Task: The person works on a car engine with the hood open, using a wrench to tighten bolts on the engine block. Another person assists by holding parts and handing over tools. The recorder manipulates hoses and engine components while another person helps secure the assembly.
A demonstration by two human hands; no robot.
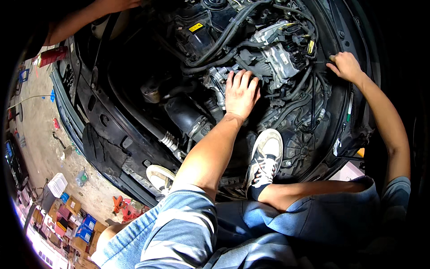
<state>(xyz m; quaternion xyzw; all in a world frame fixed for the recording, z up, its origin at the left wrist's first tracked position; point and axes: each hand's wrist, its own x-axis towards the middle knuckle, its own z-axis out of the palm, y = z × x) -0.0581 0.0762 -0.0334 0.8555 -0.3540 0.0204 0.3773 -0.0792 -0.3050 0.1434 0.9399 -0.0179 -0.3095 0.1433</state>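
My left hand reaches into the engine bay, palm down, over a silver metal housing. Its fingers are slightly apart and rest at the housing's right side; their tips are partly hidden. At the right edge of the bay my right hand is closed, with thumb and forefinger toward the engine. A thin dark line shows just left of those fingers, but what they hold is too small to name. Between the hands sits a silver finned module with black connectors. A thick ribbed black hose curves above my left hand.
My shoe stands inside the bay near a round ribbed cover. Another person's arm reaches in at the upper left. A black intake duct lies left of my left hand. Boxes and red clamps lie on the floor.
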